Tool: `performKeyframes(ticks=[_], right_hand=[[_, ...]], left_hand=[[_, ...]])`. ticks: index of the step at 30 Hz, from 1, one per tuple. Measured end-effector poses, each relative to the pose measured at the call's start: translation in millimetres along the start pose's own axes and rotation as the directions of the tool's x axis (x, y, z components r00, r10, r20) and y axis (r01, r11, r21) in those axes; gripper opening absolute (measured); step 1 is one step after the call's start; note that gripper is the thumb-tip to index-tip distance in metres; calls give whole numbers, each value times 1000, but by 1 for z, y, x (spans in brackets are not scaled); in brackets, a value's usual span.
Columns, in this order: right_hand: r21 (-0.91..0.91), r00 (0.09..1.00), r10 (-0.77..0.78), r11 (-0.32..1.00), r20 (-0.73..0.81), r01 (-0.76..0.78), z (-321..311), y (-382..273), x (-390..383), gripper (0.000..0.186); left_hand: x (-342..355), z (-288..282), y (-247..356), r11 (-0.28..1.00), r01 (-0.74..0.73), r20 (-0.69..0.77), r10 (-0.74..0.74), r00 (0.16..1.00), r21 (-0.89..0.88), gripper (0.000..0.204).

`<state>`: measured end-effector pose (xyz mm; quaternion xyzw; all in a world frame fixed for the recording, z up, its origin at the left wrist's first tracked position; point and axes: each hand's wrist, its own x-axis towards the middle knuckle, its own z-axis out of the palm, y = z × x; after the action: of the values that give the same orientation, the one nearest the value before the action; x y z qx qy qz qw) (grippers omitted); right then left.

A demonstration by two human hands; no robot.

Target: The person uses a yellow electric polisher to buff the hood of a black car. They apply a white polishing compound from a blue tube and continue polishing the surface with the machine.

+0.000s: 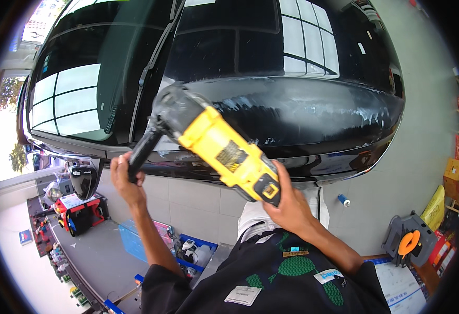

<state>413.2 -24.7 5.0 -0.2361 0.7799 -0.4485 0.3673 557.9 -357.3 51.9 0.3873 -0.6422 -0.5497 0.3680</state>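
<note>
A yellow and black car polisher (221, 146) lies slantwise over the hood edge of a black car (334, 133). My left hand (128, 180) is closed round its black side handle (147, 149). The rear of the polisher's body is gripped by my right hand (295, 209). Its blurred head is over the hood's near corner, beside the windshield; the pad underneath is hidden, so I cannot tell whether it touches the paint. Whitish smears (250, 104) streak the dull hood panel to the right of the head.
A wiper (144, 76) lies along the windshield, and the side mirror (84, 181) juts out at left. Blue trays (200, 251) and a red and black case (83, 212) stand lower left. A blue-topped bottle (343, 200) is on the floor; a grey case (407, 238) stands at right.
</note>
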Motion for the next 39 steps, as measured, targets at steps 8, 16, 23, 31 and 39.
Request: performKeyframes(ticks=[8, 16, 23, 31, 39], right_hand=[[64, 922, 92, 995, -377, -74, -130, 105, -65, 84], [242, 806, 431, 901, -406, -360, -210, 168, -134, 84], [178, 962, 201, 970, -185, -169, -145, 92, -84, 87], [12, 972, 122, 992, 201, -127, -109, 44, -29, 90], [162, 977, 181, 974, -115, -161, -184, 138, -84, 89]], left_hand=[[-85, 214, 5, 993, 88, 222, -105, 969, 83, 21], [-130, 335, 4, 998, -57, 508, 61, 859, -24, 13], [-100, 206, 31, 988, 20, 181, -48, 982, 151, 16], [-85, 83, 25, 998, 48, -53, -46, 998, 37, 23], [-136, 228, 31, 995, 18, 207, -37, 978, 94, 18]])
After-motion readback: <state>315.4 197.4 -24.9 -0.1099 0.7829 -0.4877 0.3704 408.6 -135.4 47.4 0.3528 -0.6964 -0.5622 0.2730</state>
